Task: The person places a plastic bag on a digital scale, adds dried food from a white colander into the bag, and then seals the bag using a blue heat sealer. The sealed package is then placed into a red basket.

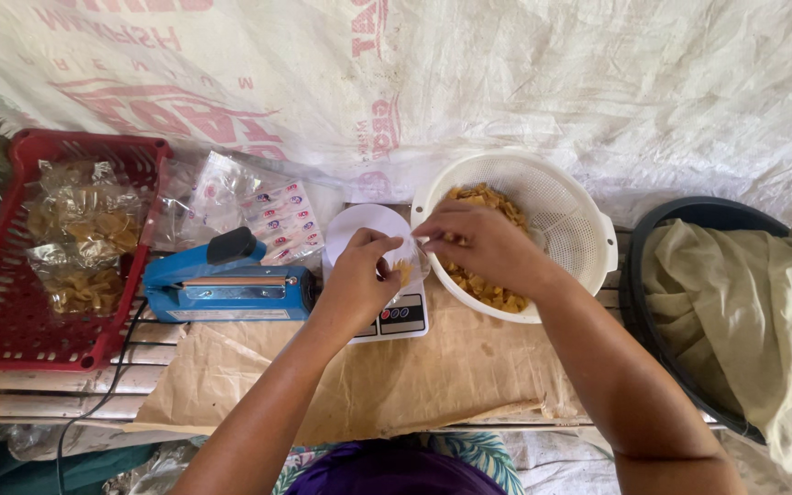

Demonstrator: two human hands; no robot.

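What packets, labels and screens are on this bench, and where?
Filled clear bags: golden chips, in the red basket, left.
Label sheets: white with small red-blue marks, behind the blue sealer.
Small clear bag: between both hands, over the white scale.

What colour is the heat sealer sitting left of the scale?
Blue, with a black knob on top; the heat sealer shows clearly in the head view.

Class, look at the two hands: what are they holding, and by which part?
Both the left hand and right hand pinch a small clear plastic bag by its open top edge, above the kitchen scale.
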